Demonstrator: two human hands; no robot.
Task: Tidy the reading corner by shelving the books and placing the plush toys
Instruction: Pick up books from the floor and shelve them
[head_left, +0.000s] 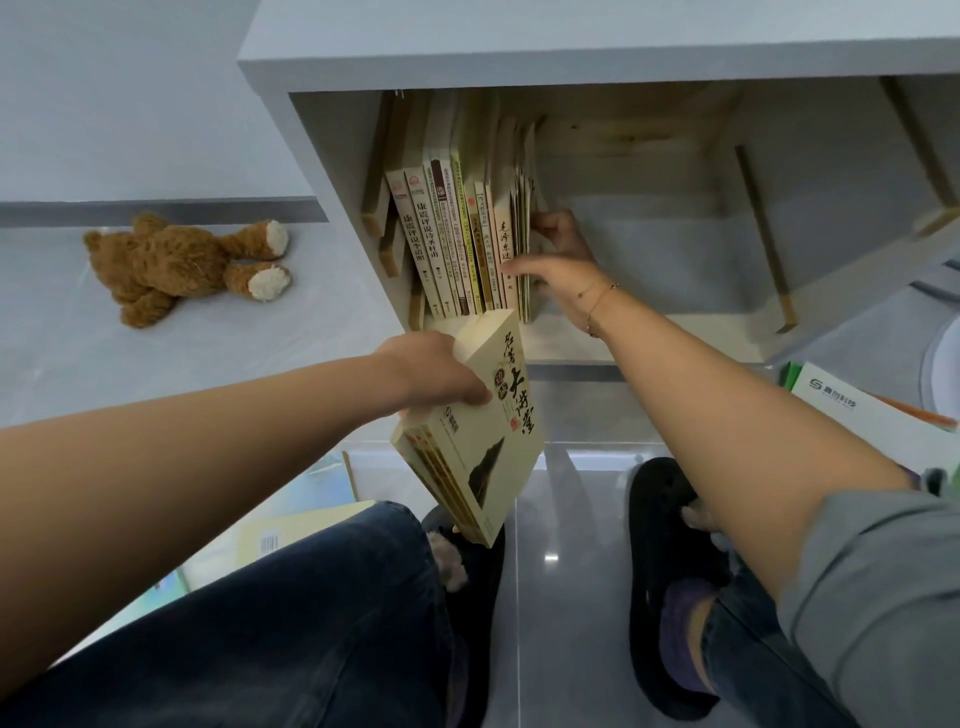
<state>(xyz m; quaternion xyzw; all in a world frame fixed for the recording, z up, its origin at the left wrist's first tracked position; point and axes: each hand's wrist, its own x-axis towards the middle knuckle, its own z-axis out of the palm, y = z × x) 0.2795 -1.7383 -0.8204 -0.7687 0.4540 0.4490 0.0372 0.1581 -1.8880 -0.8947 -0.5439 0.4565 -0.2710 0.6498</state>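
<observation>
A grey open shelf (322, 171) holds a row of upright books (457, 234) at its left end. My right hand (558, 265) reaches into the shelf and grips the thin booklets at the right end of that row, thumb on the front edges, fingers behind. My left hand (436, 371) grips a small stack of yellow paperbacks (478, 431) by its upper edge, hanging tilted just below the shelf's front. A brown teddy bear (187, 265) lies on its side on the pale floor mat, left of the shelf.
Wooden dividers (763, 244) stand in the bare right part of the shelf. More books lie on the floor at lower left (291, 530) and a white-green booklet pile at right (852, 410). My knees and black slippers (670, 587) fill the foreground.
</observation>
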